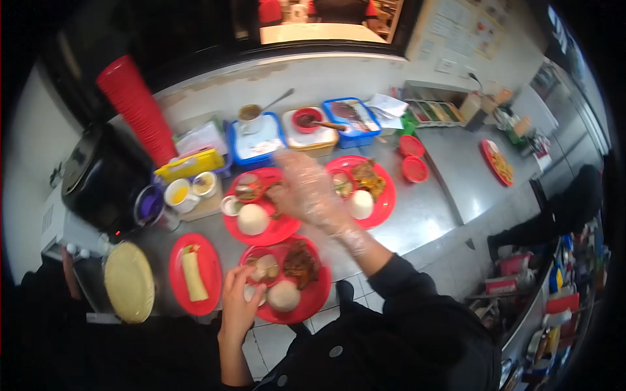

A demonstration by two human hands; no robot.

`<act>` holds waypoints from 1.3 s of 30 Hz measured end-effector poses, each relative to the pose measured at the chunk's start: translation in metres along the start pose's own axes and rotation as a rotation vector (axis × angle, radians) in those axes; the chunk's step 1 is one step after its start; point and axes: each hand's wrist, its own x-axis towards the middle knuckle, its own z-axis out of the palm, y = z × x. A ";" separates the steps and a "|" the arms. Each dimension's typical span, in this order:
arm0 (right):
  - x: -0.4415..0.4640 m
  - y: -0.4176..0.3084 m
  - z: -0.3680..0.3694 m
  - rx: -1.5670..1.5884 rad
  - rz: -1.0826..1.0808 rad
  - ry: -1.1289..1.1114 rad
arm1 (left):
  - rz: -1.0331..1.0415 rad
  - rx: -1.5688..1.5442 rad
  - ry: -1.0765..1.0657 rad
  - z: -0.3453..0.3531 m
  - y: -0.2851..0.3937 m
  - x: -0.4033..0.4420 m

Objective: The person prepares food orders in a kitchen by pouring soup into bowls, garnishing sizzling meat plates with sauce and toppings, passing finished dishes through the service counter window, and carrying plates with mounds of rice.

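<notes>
My left hand, bare, is at the left rim of the nearest red plate, its fingers closed around a small white cup. This plate carries a white rice mound, browned meat and a small bowl of food. In a clear plastic glove, my right hand hovers over the right side of another red plate, fingers stretched and slightly blurred. Rice, a small bowl and a white sauce cup sit there. The hand hides part of its meat.
A third filled red plate is to the right. Leftward are an oval red plate with a wrap and a pale round lid. Blue-rimmed tubs and stacked red bowls line the wall. A person's dark-clothed leg is at right.
</notes>
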 end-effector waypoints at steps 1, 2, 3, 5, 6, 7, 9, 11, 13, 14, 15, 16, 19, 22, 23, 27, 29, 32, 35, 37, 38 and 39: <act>-0.016 0.038 -0.031 -0.031 0.081 0.093 | 0.046 -0.059 -0.018 0.013 0.015 0.019; -0.020 0.063 -0.074 -0.127 0.361 -0.066 | 0.098 -0.079 -0.053 0.029 0.031 0.038; -0.040 0.123 -0.090 -0.258 0.386 -0.009 | 0.148 -0.094 -0.080 0.047 0.051 0.061; -0.072 0.229 -0.127 -0.472 0.499 -0.059 | 0.284 -0.119 -0.190 0.093 0.099 0.107; -0.075 0.256 -0.143 -0.472 0.491 -0.058 | 0.408 -0.089 -0.208 0.125 0.118 0.136; -0.083 0.280 -0.157 -0.477 0.594 -0.136 | 0.525 -0.057 -0.227 0.160 0.135 0.164; -0.099 0.332 -0.171 -0.474 0.685 -0.212 | 0.533 -0.041 -0.289 0.233 0.171 0.221; -0.131 0.388 -0.155 -0.402 0.544 -0.171 | 0.552 -0.012 -0.339 0.314 0.185 0.284; -0.130 0.398 -0.157 -0.245 0.547 -0.234 | 0.563 0.037 -0.394 0.380 0.197 0.339; -0.130 0.396 -0.157 -0.243 0.539 -0.239 | 0.615 0.122 -0.443 0.412 0.190 0.367; -0.126 0.397 -0.161 -0.228 0.533 -0.249 | 0.667 0.210 -0.492 0.433 0.188 0.391; -0.122 0.400 -0.164 -0.202 0.592 -0.309 | 0.652 0.221 -0.494 0.441 0.195 0.408; -0.128 0.413 -0.167 -0.158 0.621 -0.347 | 0.481 0.419 -0.678 0.464 0.205 0.443; -0.134 0.424 -0.171 -0.117 0.566 -0.351 | 0.342 0.402 -0.645 0.471 0.196 0.457; -0.136 0.426 -0.172 -0.119 0.555 -0.355 | 0.333 0.407 -0.656 0.472 0.191 0.456; -0.139 0.428 -0.179 -0.121 0.555 -0.391 | 0.401 0.272 -0.543 0.469 0.189 0.441; -0.139 0.429 -0.185 -0.103 0.542 -0.403 | 0.388 0.235 -0.515 0.452 0.202 0.431; -0.128 0.418 -0.214 -0.083 0.488 -0.411 | 0.436 0.135 -0.379 0.393 0.218 0.412; -0.103 0.419 -0.226 -0.093 0.339 -0.250 | 0.459 0.297 0.017 0.270 0.215 0.403; -0.100 0.444 -0.211 -0.121 0.206 -0.073 | 0.402 0.435 0.274 0.165 0.185 0.411; -0.095 0.454 -0.205 -0.152 0.230 -0.079 | 0.332 0.549 0.431 0.109 0.169 0.414; -0.071 0.446 -0.211 -0.143 0.427 -0.247 | 0.270 0.643 0.569 0.055 0.154 0.418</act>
